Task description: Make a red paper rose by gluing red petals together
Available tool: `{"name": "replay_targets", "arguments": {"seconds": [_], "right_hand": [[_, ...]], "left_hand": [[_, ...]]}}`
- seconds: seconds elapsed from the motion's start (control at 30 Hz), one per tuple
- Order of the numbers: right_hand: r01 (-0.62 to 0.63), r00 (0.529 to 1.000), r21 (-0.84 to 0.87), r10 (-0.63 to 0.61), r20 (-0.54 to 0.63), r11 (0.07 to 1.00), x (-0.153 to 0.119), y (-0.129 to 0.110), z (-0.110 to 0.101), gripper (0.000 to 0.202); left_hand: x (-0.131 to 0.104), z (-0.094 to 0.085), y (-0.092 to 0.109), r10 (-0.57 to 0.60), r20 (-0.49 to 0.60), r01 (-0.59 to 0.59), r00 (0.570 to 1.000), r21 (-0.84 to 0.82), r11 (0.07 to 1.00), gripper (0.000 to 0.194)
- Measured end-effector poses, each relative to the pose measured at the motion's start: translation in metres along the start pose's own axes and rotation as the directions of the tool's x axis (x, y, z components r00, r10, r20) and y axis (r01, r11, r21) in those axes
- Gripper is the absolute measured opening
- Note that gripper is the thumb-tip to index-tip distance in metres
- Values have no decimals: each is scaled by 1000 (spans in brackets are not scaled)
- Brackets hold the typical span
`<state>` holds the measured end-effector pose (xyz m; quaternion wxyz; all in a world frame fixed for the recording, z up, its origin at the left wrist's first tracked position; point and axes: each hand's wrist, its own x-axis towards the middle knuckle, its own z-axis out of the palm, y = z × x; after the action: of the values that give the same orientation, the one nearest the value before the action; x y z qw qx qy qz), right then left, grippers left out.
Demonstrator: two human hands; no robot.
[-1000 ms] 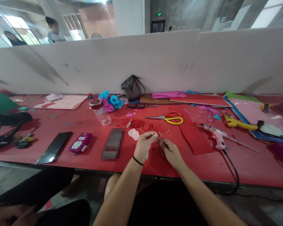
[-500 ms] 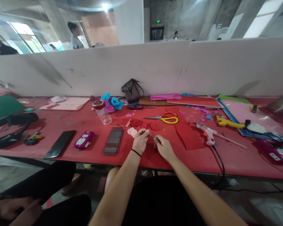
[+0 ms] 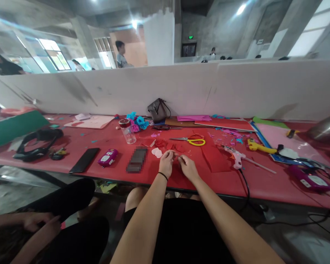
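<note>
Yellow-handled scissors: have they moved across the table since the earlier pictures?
No. Judged against the dark bag behind them, the yellow-handled scissors keep their place, blades pointing left; the camera's view has shifted.

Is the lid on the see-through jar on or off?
On: the red lid sits across the top of the see-through jar. Whether it's screwed tight, I cannot tell.

Streaky glare around ceiling lights (image 3: 134, 24), bright left window (image 3: 51, 45), shadowed partition (image 3: 184, 88), stretched edges
</note>
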<state>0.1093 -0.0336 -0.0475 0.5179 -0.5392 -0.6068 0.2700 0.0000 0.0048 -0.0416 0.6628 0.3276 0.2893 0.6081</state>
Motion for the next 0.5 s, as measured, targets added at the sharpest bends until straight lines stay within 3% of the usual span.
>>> {"name": "replay_targets", "arguments": {"seconds": [0.17, 0.33, 0.43, 0.5], "right_hand": [[-25, 990, 38, 30, -137, 999, 0, 7, -4, 28], [-38, 946, 67, 57, -320, 997, -1, 15, -8, 18], [-7, 885, -42, -13, -466, 999, -3, 15, -10, 39], [-48, 868, -206, -61, -493, 977, -4, 14, -11, 44]], "left_hand": [[5, -6, 6, 8, -15, -10, 1000, -116, 993, 19], [-1, -4, 1, 46, 40, -47, 998, 22, 999, 26], [-3, -4, 1, 61, 43, -63, 997, 50, 997, 28], [-3, -5, 1, 75, 44, -77, 996, 61, 995, 27]]}}
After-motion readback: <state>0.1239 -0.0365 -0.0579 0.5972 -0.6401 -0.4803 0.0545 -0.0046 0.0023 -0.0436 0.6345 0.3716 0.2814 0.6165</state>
